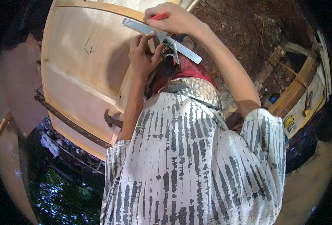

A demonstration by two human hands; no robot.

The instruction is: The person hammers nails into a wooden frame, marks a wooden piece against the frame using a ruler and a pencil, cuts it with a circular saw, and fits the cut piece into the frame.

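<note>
While the left hand [145,54], half-curled, holds a metal square [188,54], the right hand [175,18] grips a red implement [159,16].

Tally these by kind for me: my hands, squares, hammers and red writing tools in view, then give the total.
Hands: 2, the left hand and the right hand
Square: 1
Hammer: 1
Red pen or pencil: 1
Total: 5
</note>
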